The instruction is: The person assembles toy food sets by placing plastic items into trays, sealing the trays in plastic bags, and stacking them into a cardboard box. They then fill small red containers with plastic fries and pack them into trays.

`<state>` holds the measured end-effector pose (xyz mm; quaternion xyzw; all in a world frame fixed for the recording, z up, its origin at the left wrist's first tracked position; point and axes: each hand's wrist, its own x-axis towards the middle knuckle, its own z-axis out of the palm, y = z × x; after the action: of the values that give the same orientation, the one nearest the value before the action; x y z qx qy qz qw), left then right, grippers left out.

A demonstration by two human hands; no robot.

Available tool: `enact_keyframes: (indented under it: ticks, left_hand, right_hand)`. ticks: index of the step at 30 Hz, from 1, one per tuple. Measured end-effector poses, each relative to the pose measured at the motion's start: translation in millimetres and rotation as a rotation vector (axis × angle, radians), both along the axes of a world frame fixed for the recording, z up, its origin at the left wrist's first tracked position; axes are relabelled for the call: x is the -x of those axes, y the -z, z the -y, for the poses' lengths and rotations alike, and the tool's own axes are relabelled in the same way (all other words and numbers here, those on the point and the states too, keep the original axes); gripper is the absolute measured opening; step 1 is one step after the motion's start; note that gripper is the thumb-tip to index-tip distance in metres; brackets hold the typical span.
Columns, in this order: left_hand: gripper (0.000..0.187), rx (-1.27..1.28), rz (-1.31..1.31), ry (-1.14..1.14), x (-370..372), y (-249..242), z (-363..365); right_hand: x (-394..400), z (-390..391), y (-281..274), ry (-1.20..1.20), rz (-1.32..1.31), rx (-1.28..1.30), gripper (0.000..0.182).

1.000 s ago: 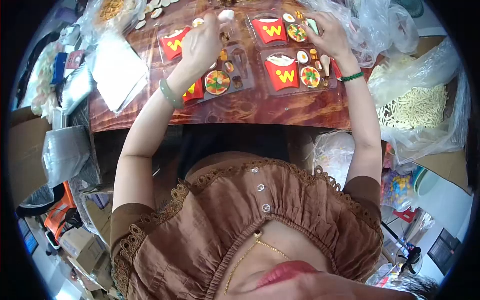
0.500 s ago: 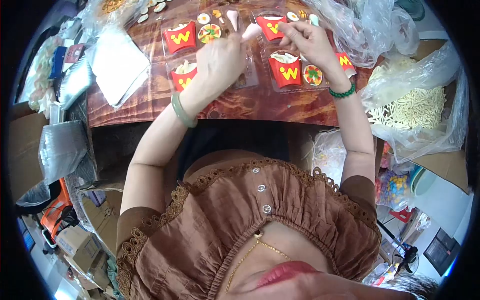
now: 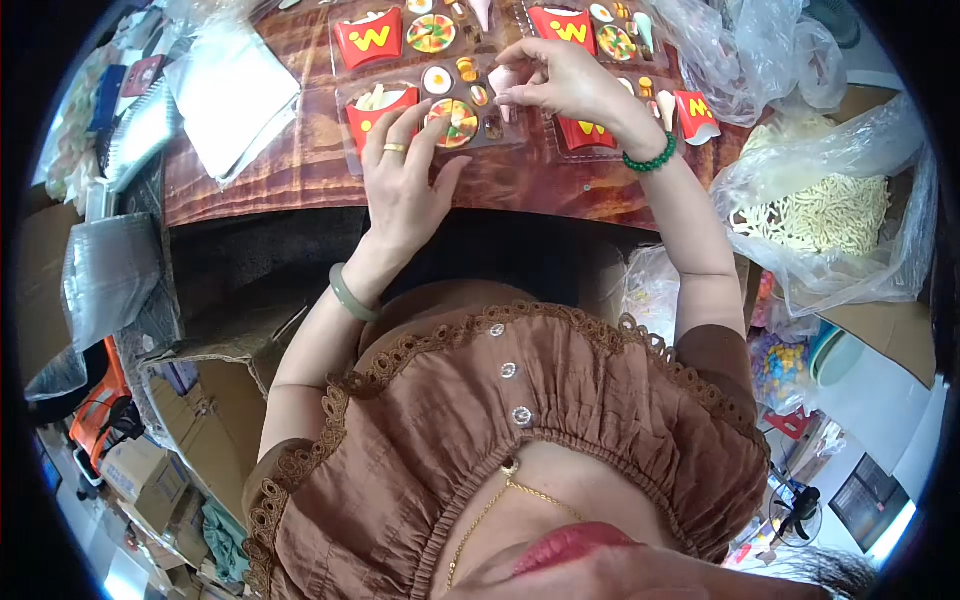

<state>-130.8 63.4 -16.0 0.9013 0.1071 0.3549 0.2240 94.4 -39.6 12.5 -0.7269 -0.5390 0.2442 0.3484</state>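
My left hand [image 3: 405,185] is open, fingers spread over the lower left clear plastic tray [image 3: 357,163]. Beneath its fingertips are a red carton of toy fries [image 3: 366,110] and a small toy pizza [image 3: 462,124]. My right hand [image 3: 575,88] reaches in from the right, thumb and fingers closed around a pink tapered piece [image 3: 503,84] at that tray's right side. A miniature fried egg [image 3: 437,80] and a tiny burger [image 3: 466,68] lie between the hands. Under my right wrist, another red carton [image 3: 588,133] is partly hidden.
More filled trays lie behind, with another toy pizza [image 3: 431,33] and red carton [image 3: 562,27]. White sheets [image 3: 235,105] sit at left. At right are a loose red carton [image 3: 697,117], crumpled plastic [image 3: 740,60], and an open bag of pale fry-shaped pieces [image 3: 825,215].
My left hand has drawn back toward me and opened, uncovering the lower left tray. My right hand has moved left and down to the pink piece. The view has shifted slightly.
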Motion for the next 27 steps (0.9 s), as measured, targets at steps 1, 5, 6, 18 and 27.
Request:
enact_keyframes:
  ticks: [1, 5, 6, 18, 27]
  left_hand:
    - [0.053, -0.039, -0.023, -0.037, 5, 0, -1]
    - [0.052, -0.062, -0.037, -0.098, 11, 0, -5]
    - [0.049, -0.089, -0.013, -0.096, 12, -6, -6]
    - [0.074, 1.720, 0.806, 0.955, 116, -100, -85]
    - [0.067, -0.572, -0.175, -0.623, 236, -37, -117]
  right_hand:
    - [2, -1, 2, 0.003, 0.006, 0.003, 0.030]
    - [2, 0, 15, -0.001, 0.265, -0.077, 0.023]
    - [6, 1, 13, 0.031, 0.351, -0.100, 0.023]
    - [218, -171, -55, -0.461, 0.048, -0.783, 0.089]
    - [303, -225, -96, -0.847, -1.118, 0.089, 0.102]
